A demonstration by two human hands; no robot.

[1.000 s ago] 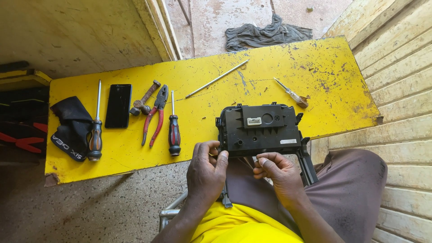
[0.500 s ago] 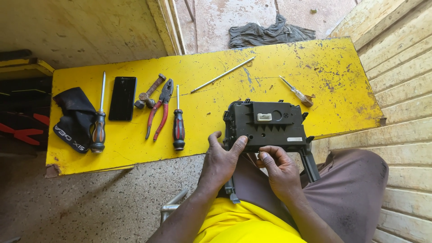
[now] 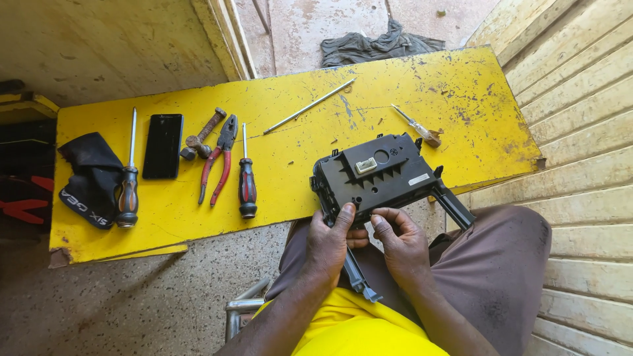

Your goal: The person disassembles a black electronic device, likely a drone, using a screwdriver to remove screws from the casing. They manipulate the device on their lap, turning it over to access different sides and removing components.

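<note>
The person sits with a black moulded plastic housing, boxy, ribbed and notched along its rim, held over the lap at the near edge of a scuffed yellow-painted board. The left hand clamps the housing's lower left corner, thumb up against its face and fingers curled under. The right hand sits just beside it at the bottom edge, thumb and forefinger drawn together on what looks like a small part there, though I cannot make out what is pinched. A small pale rectangular tab and a round hole show on the housing's upper face, and grey plastic arms stick out below it toward the knees. On the board, well apart from the hands, lie a red-and-black-handled screwdriver, red-handled steel pliers, a small rusty hammer with a wooden shaft, a flat black glossy phone, a long brown-handled screwdriver, a crumpled black fabric pouch, a thin bare metal rod and a little clear-handled screwdriver. The paint is scratched and speckled with dark marks. A dark grey rag lies bunched on the concrete beyond the board. The floor underneath is speckled terrazzo, and pale weathered wooden planks run along the right.
</note>
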